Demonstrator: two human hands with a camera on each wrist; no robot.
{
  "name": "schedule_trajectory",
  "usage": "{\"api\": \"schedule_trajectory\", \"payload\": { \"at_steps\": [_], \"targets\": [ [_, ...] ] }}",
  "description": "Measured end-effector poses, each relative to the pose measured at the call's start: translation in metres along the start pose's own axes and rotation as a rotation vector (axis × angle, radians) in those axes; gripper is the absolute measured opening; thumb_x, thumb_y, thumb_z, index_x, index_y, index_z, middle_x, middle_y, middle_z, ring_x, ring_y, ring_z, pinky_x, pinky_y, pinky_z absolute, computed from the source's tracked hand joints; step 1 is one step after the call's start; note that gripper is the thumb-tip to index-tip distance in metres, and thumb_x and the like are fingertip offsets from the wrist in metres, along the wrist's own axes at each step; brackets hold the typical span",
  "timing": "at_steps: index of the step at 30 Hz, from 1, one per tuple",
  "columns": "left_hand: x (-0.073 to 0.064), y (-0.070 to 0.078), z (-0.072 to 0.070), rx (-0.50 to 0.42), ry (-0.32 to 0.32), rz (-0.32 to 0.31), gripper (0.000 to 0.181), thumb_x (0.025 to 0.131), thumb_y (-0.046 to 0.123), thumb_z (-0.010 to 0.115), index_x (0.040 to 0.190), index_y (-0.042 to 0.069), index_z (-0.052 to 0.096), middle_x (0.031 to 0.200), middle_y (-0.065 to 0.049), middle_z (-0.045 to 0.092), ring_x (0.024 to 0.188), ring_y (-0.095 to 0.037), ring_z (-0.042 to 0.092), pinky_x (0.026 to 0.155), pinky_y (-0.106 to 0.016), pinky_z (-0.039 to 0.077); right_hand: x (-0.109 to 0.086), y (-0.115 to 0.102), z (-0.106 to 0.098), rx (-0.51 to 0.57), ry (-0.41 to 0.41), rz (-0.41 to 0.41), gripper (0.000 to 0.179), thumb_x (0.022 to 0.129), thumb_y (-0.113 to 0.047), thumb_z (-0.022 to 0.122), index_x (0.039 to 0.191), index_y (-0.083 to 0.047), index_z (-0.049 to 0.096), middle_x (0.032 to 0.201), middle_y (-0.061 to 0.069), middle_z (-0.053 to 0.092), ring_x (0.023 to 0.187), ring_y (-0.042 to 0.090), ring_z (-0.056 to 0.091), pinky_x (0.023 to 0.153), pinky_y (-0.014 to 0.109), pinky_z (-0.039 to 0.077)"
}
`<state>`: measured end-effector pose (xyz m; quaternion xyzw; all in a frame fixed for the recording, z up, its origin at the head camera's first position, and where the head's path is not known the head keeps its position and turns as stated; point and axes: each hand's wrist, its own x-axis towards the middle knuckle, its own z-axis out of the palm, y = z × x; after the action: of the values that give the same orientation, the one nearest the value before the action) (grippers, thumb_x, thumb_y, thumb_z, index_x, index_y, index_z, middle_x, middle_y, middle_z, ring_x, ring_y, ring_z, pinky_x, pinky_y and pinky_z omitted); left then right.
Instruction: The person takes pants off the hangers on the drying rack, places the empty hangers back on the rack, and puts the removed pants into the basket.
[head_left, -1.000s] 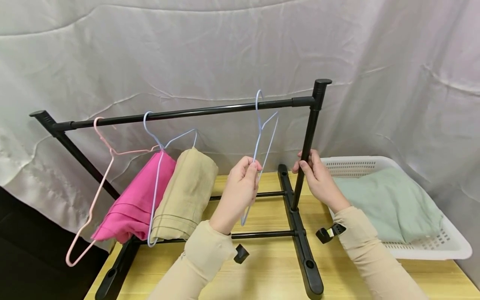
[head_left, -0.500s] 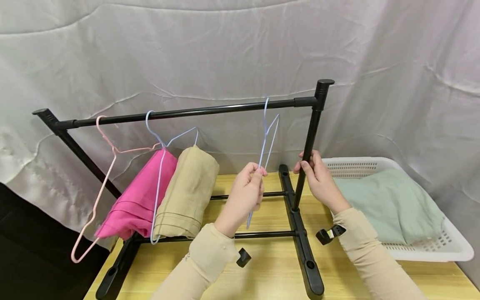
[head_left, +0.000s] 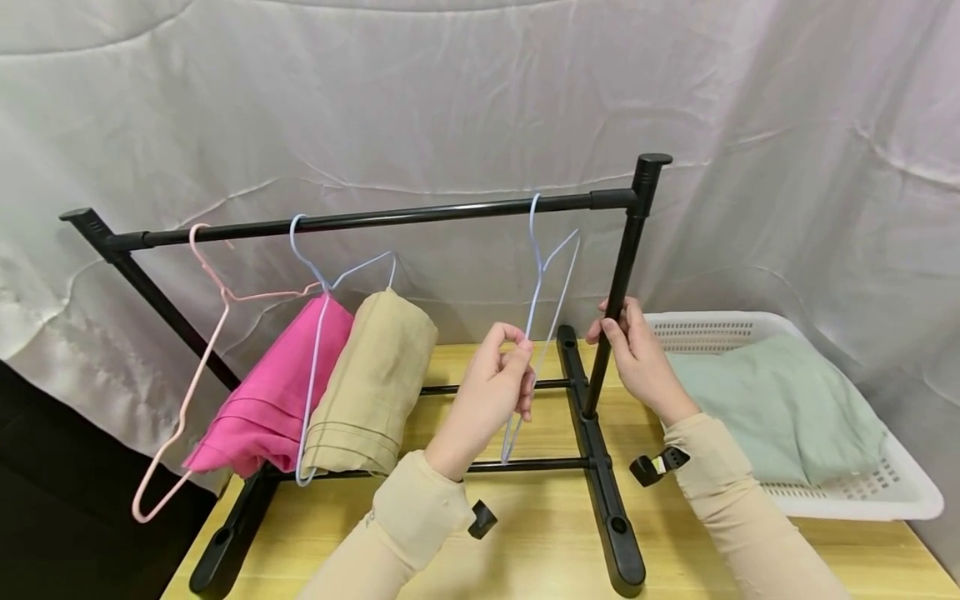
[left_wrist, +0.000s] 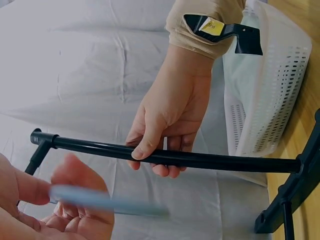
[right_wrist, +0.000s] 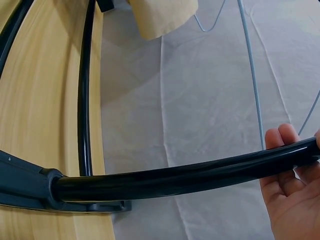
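My left hand (head_left: 489,396) pinches one side of a light blue wire hanger (head_left: 540,272) between thumb and forefinger. The hanger's hook sits over the black top bar (head_left: 420,215), towards its right end. In the left wrist view, the hanger (left_wrist: 112,202) is blurred beside the thumb. My right hand (head_left: 643,362) grips the right upright post (head_left: 625,258) of the rack about halfway down. Its thumb lies across the near side of the post, and the fingers wrap behind. The post (right_wrist: 165,184) crosses the right wrist view, fingertips showing above and below it.
Left on the bar hang a pink hanger (head_left: 202,367) and another blue hanger (head_left: 313,375), near rolled magenta cloth (head_left: 277,392) and khaki cloth (head_left: 375,383). A white basket (head_left: 911,500) holding pale green cloth (head_left: 780,408) stands right of the rack, on the wooden table (head_left: 540,542).
The held blue hanger has moved right along the bar, and its hook sits lower on it. My left hand has shifted slightly right and down with it; the right hand stays on the post.
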<state>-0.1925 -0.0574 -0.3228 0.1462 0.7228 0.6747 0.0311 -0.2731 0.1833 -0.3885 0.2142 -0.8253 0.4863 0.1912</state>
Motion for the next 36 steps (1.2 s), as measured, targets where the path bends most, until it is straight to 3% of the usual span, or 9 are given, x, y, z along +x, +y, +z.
{"api": "schedule_trajectory", "payload": {
  "at_steps": [13,17,23,27,36],
  "targets": [
    [-0.012,0.002,-0.008,0.183,0.060,0.113,0.010,0.113,0.026,0.056,0.114,0.015,0.057,0.070,-0.004,0.055,0.060,-0.023,0.058,0.057,-0.027,0.050,0.000,0.000,0.002,0.001,0.012,0.000,0.032,0.118,-0.019,0.037,0.140,0.003,0.043,0.108,0.019,0.071,0.100,0.015,0.070,0.095,0.015,0.050],
    [-0.014,0.004,-0.009,0.210,0.069,0.135,0.011,0.113,0.025,0.057,0.112,0.014,0.059,0.070,-0.004,0.056,0.063,-0.027,0.061,0.060,-0.028,0.050,0.000,0.000,0.003,0.006,0.019,-0.007,0.031,0.118,-0.019,0.037,0.140,0.003,0.043,0.107,0.019,0.071,0.100,0.019,0.071,0.094,0.013,0.050],
    [-0.016,0.004,-0.011,0.245,0.084,0.143,0.013,0.113,0.027,0.057,0.112,0.015,0.060,0.073,-0.004,0.058,0.064,-0.022,0.062,0.061,-0.027,0.050,-0.001,-0.001,0.004,0.028,0.026,-0.008,0.030,0.118,-0.018,0.037,0.139,0.003,0.043,0.107,0.020,0.070,0.099,0.008,0.069,0.094,0.010,0.049],
    [-0.020,0.004,-0.013,0.323,0.127,0.175,0.012,0.110,0.029,0.061,0.112,0.017,0.063,0.085,-0.001,0.063,0.073,-0.017,0.062,0.067,-0.025,0.050,-0.001,-0.001,0.004,0.039,0.030,-0.013,0.031,0.118,-0.017,0.037,0.139,0.004,0.042,0.107,0.021,0.070,0.098,0.001,0.066,0.093,0.009,0.048],
    [-0.034,0.008,-0.020,0.375,0.155,0.204,0.017,0.107,0.030,0.066,0.117,0.016,0.063,0.099,-0.002,0.062,0.085,-0.015,0.061,0.067,-0.022,0.051,-0.002,0.000,0.004,0.046,0.028,-0.016,0.032,0.118,-0.018,0.037,0.140,0.004,0.042,0.108,0.021,0.070,0.097,-0.001,0.066,0.093,0.008,0.049]
  ]
}}
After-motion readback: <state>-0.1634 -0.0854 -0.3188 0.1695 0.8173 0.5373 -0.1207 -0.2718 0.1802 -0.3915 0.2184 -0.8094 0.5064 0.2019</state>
